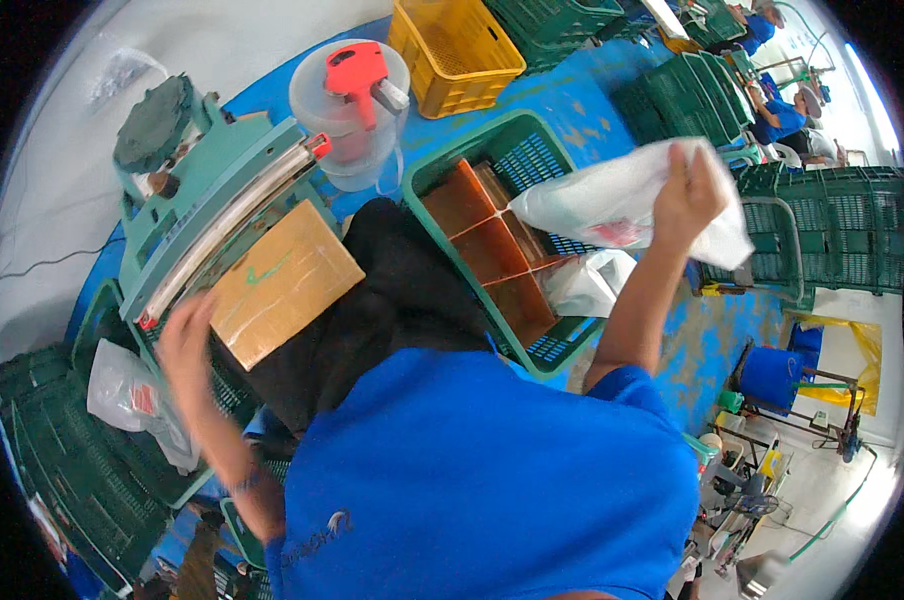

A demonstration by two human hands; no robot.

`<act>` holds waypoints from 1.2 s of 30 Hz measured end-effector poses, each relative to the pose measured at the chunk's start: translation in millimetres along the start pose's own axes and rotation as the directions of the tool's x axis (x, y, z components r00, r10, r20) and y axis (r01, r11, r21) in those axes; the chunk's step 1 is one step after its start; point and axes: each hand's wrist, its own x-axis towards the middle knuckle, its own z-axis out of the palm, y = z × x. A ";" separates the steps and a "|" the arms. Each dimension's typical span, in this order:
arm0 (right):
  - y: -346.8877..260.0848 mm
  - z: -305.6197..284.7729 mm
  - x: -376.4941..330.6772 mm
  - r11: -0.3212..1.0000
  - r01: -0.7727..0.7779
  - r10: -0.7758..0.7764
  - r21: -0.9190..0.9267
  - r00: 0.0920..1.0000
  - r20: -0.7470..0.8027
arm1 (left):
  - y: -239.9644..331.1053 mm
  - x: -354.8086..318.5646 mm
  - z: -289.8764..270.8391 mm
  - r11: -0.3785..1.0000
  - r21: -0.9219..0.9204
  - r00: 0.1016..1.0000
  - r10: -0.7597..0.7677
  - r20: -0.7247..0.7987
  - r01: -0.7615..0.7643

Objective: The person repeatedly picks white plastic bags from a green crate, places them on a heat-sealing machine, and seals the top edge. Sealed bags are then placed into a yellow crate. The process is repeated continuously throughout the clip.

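My right hand point(690, 195) is closed on the upper part of a white plastic bag point(597, 195) with red print, held out over the right side of a green crate point(552, 350). Inside that crate are brown divided compartments point(487, 250) and another white bag point(592, 283). My left hand point(185, 340), a little blurred, has its fingers apart and nothing in them. It is beside the left edge of a cardboard piece point(287, 285), close to the lower end of a green bag sealer point(217, 230). Whether the fingers touch the cardboard, I cannot tell.
A lidded clear bucket point(347, 160) carries a red tape dispenser point(357, 72). Behind it stands a yellow crate point(452, 60). A filled bag point(137, 400) lies on green crates at left. Stacked crates point(822, 230) and co-workers point(777, 118) are at far right.
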 end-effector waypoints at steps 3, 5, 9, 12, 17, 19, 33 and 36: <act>-90.0 -40.2 32.5 0.968 0.212 -0.190 0.134 0.969 -0.159 | 106.3 17.7 109.5 0.734 -0.180 0.666 0.673 0.322 -0.655; -158.6 -69.4 40.8 0.962 0.178 -0.138 0.207 0.972 -0.191 | 172.2 -8.2 147.4 0.459 -0.490 0.460 0.879 0.127 -0.741; -261.1 -123.7 36.3 0.819 -0.125 0.168 0.560 0.985 -0.026 | 237.8 -78.4 125.3 0.545 -0.501 0.682 0.719 -0.133 -0.672; -273.7 -139.9 33.4 0.788 -0.219 0.133 0.575 0.973 0.188 | 216.4 -100.2 69.8 0.655 -0.419 0.765 0.617 -0.183 -0.628; -286.8 -102.4 23.1 0.639 0.289 -0.744 0.713 0.468 0.478 | 141.7 -112.4 -35.5 0.743 -0.509 0.900 0.330 -0.286 -0.434; -315.2 -66.5 25.1 0.582 0.445 -0.812 0.681 0.369 0.453 | 111.4 -110.8 -84.3 0.835 -0.448 0.935 0.201 -0.291 -0.319; -390.5 -56.5 23.0 0.371 0.308 -0.849 0.876 0.496 0.185 | 86.7 -147.0 -192.4 0.901 -0.019 0.711 0.329 -0.622 -0.433; -391.4 -71.2 34.4 0.303 0.433 -0.853 0.849 0.520 0.039 | 83.7 -152.5 -221.9 0.901 0.028 0.682 0.347 -0.643 -0.432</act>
